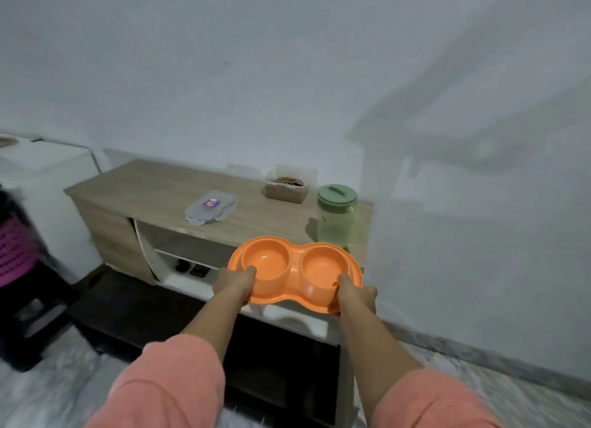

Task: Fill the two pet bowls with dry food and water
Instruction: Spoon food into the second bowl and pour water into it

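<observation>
1. Both hands are clamped on the orange double bowl (295, 271); left hand (234, 282) on its left end, right hand (357, 295) on its right, thumbs over the near rim.
2. Its long axis runs left to right, held just near of the tabletop (153, 188); both wells look empty.
3. Farther back stand an open tub of dry food (287, 186) and, right of it, a green-lidded jug (336, 218), seemingly of water; a loose lid (211, 206) lies to the left.

One head-worn wide-angle view looks forward and down along both arms. The bench (153, 188) sits mid-frame, near; wall fills the upper frame.
</observation>
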`<move>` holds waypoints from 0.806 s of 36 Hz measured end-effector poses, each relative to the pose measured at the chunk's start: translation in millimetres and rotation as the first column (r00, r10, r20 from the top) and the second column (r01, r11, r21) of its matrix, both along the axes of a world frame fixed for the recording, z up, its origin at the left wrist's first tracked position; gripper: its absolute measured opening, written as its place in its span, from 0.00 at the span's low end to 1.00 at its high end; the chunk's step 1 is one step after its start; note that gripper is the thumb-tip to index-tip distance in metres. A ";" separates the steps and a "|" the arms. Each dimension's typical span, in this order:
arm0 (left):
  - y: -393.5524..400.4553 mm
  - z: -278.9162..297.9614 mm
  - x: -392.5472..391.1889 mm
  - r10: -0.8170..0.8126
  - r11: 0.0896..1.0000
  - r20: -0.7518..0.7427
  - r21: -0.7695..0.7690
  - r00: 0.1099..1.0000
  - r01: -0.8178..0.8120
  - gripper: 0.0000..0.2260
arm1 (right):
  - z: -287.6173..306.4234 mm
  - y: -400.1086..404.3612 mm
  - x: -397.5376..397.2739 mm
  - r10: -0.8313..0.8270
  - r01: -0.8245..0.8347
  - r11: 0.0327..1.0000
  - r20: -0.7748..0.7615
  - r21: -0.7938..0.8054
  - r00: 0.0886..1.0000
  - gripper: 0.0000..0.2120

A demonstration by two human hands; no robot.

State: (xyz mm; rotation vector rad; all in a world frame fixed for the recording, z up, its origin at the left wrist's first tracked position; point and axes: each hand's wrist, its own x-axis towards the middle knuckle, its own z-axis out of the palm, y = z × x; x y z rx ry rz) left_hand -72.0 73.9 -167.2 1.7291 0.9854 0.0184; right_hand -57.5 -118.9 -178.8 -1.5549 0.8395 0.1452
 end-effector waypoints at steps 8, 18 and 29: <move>73.0 -2.0 19.3 -0.002 1.000 -0.001 -0.025 1.000 0.002 0.25 | 4.0 74.3 25.9 -0.022 0.022 1.000 -0.012 0.010 1.000 0.27; 116.0 -21.7 117.3 -0.039 0.998 -0.003 0.042 0.999 0.039 0.23 | -11.7 119.0 121.4 -0.058 0.058 0.998 -0.007 -0.002 0.998 0.30; 148.4 -56.4 227.6 -0.159 0.969 -0.173 0.159 0.972 0.186 0.23 | -35.8 140.9 223.3 0.011 -0.029 0.987 -0.111 -0.158 0.994 0.27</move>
